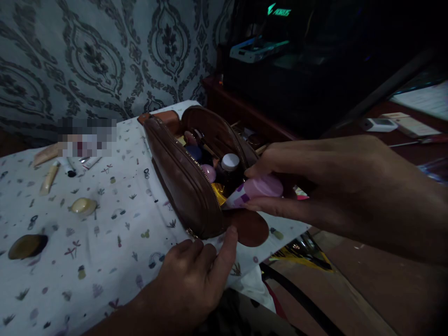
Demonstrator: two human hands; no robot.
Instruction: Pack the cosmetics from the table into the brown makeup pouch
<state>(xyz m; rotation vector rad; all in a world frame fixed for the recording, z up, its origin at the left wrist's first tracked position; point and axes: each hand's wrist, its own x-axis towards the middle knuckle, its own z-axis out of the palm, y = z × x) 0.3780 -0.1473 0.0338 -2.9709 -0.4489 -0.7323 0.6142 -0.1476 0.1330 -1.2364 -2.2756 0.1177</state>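
A brown leather zip pouch [182, 186] lies unzipped on the patterned cloth, its mouth spread wide. My right hand [315, 186] pinches a small tube [245, 192], white and purple with a pink cap, between thumb and fingers at the pouch's near right edge. The tube is tilted, its white end at the opening. My left hand [196, 275] is closed at the pouch's near end, thumb against its round leather tab [250, 227]. Inside the pouch are a dark bottle with a white lid [230, 162], a pink rounded item [209, 173] and a yellow item [218, 192].
On the white printed cloth [115, 242] lie a dark oval item [28, 246], a small round yellowish item [83, 206] and several tubes [49, 178]. A dark computer case [301, 70] stands behind on a reddish desk. A white gadget [380, 124] lies at the right.
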